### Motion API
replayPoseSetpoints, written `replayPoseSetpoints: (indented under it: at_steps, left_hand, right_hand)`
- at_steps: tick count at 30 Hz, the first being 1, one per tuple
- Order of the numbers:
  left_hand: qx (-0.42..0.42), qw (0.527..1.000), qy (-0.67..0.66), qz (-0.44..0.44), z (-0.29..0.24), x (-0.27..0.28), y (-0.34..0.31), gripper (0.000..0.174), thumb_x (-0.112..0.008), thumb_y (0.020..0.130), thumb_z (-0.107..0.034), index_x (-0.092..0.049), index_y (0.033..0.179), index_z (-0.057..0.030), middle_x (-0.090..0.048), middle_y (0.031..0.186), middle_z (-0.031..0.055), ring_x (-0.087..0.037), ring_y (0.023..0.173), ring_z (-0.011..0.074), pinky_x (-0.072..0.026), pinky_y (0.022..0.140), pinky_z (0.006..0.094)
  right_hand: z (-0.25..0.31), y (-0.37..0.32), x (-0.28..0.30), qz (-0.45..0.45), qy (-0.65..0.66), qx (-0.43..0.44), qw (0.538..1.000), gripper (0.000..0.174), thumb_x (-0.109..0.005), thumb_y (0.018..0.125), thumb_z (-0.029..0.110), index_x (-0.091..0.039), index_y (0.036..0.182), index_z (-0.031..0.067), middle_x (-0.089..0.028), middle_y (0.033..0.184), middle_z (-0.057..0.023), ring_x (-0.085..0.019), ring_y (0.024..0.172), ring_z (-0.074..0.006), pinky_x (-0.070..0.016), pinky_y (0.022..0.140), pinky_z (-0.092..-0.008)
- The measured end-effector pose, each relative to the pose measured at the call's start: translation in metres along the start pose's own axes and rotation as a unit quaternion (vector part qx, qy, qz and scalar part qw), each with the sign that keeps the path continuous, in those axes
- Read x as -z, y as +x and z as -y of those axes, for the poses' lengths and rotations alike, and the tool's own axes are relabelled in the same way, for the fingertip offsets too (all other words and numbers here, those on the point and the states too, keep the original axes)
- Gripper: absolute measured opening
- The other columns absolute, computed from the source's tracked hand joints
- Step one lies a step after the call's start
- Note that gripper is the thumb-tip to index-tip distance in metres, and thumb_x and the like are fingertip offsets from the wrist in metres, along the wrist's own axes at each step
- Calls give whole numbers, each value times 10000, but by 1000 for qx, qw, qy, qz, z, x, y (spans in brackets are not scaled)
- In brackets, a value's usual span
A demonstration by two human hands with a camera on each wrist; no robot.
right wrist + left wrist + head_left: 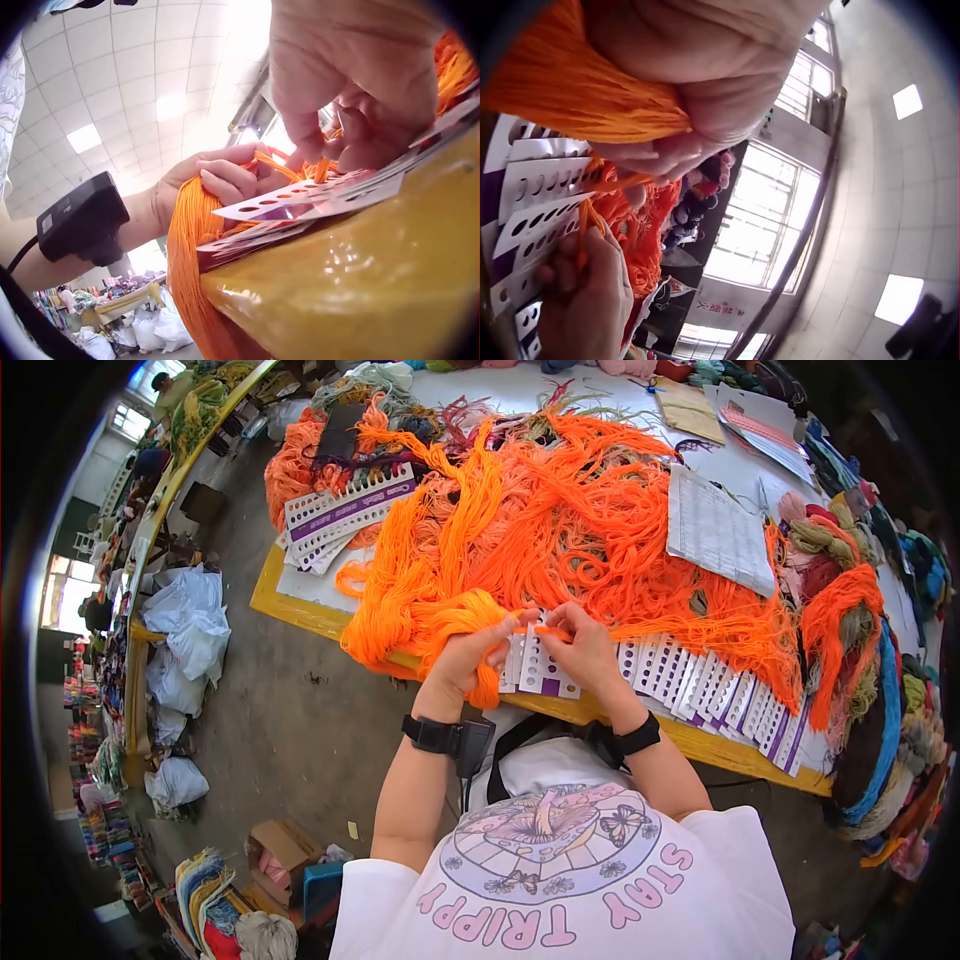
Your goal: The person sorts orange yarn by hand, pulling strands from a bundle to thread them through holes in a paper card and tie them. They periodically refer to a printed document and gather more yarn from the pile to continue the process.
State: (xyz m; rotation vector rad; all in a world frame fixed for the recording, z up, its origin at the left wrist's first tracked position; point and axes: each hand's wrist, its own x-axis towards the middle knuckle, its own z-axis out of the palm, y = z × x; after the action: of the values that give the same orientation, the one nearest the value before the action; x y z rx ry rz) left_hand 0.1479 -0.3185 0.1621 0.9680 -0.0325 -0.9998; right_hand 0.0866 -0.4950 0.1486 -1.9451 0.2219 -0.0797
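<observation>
My left hand (468, 662) grips a hank of bright orange thread (462, 618) at the table's front edge. In the right wrist view the hank hangs down from its curled fingers (225, 180). Close to its right, my right hand (588, 652) pinches a few orange strands (322, 171) between thumb and fingertips. These strands run between the two hands, right over a white card with a row of punched holes (545, 668). Parts of the strands are hidden by the fingers. Several similar hole-punched cards (690, 678) lie overlapped to the right along the edge.
A large heap of loose orange thread (600, 510) covers the table's middle. Purple-and-white cards (345, 510) lie at left, a printed sheet (718, 530) at right. Coloured skeins (830, 550) line the right end. The table has a yellow edge (300, 612); white bags (185, 620) stand beyond the floor.
</observation>
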Motion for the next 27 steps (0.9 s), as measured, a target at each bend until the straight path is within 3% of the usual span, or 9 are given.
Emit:
replayPoseSetpoints:
  at_steps: [5, 8, 10, 13, 15, 18, 20, 22, 27]
  left_hand:
    - [-53, 928, 370, 12, 4, -18, 2, 203, -651, 773, -211, -597, 890, -55, -540, 679, -12, -487, 529, 64, -404, 485, 191]
    - [-128, 934, 323, -77, 9, -15, 8, 192, -655, 769, -223, -594, 847, -59, -531, 666, -16, -468, 502, 69, -390, 452, 194]
    - [-48, 952, 181, -243, -19, -3, -1, 184, -656, 768, -231, -582, 819, -71, -502, 629, -30, -451, 495, 66, -373, 444, 189]
    - [-146, 965, -54, -212, -76, 78, -23, 176, -604, 807, -238, -571, 896, -90, -457, 631, -44, -436, 536, 35, -367, 424, 203]
    - [-287, 902, 2, -322, -105, 103, -37, 220, -558, 839, -278, -548, 937, -82, -476, 683, -11, -464, 546, 72, -392, 436, 208]
    - [-163, 835, 87, -518, -101, 39, -37, 316, -507, 864, -332, -533, 996, -46, -510, 784, 29, -516, 678, 139, -463, 597, 266]
    - [-230, 793, 406, -391, -54, 22, -21, 377, -484, 866, -344, -523, 1079, -34, -568, 994, 80, -485, 999, 205, -377, 874, 340]
    - [-312, 570, 738, -180, -4, 30, 3, 265, -518, 839, -264, -575, 1024, -84, -576, 987, 107, -519, 941, 239, -403, 818, 350]
    - [-305, 641, 692, -134, 4, 0, 5, 198, -556, 802, -173, -591, 957, -54, -574, 871, 96, -539, 822, 265, -424, 736, 354]
  right_hand:
    - [0, 1, 0, 5, -1, 106, 994, 172, -569, 722, -2, -584, 886, 48, -582, 800, -78, -572, 667, -173, -458, 614, -269]
    - [-4, 4, -4, -64, -2, 124, 990, 148, -563, 725, 9, -586, 868, 37, -555, 761, -94, -556, 644, -178, -451, 598, -269]
    - [-5, 5, -8, -92, 27, 95, 991, 139, -559, 727, 21, -588, 862, 32, -547, 749, -101, -552, 632, -183, -448, 586, -273]
    - [-8, 5, -10, -91, 36, 39, 994, 130, -558, 730, 37, -589, 856, 25, -551, 758, -104, -556, 626, -188, -448, 576, -277]
    - [-8, 6, -11, -92, 36, 32, 995, 125, -560, 728, 42, -588, 847, 18, -555, 758, -103, -559, 623, -190, -449, 574, -274]
    - [-4, 6, -8, -64, 45, 18, 997, 131, -575, 723, 65, -594, 844, 19, -564, 757, -105, -565, 618, -193, -446, 562, -281]
    - [1, 8, -3, -24, -28, -9, 999, 142, -596, 714, 100, -602, 836, 26, -569, 762, -103, -567, 615, -201, -446, 553, -289]
    - [-1, 9, -4, -5, -67, 7, 998, 160, -615, 706, 133, -611, 831, 34, -575, 762, -96, -568, 607, -205, -447, 548, -296]
    - [-1, 3, -10, -40, -146, 132, 980, 114, -635, 702, 108, -618, 778, 24, -569, 690, -40, -541, 565, -114, -437, 534, -254]
